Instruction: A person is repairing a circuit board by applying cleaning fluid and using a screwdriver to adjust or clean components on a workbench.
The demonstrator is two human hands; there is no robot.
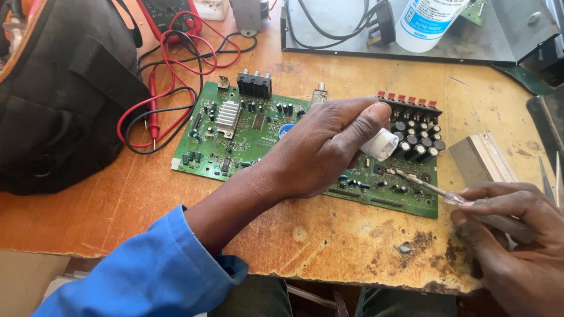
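black bag [53, 88], red multimeter [170, 14], white bottle [426, 20], metal heatsink [484, 158]

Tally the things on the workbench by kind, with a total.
Green circuit board: 1
Multimeter with red and black leads: 1
Black bag: 1
White bottle: 1
Screwdriver, in the right hand: 1
White roll, in the left hand: 1
Metal block: 1
Total: 7

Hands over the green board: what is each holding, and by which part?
Left hand is closed around a small white roll, one end protruding. Right hand grips a screwdriver by its clear handle.
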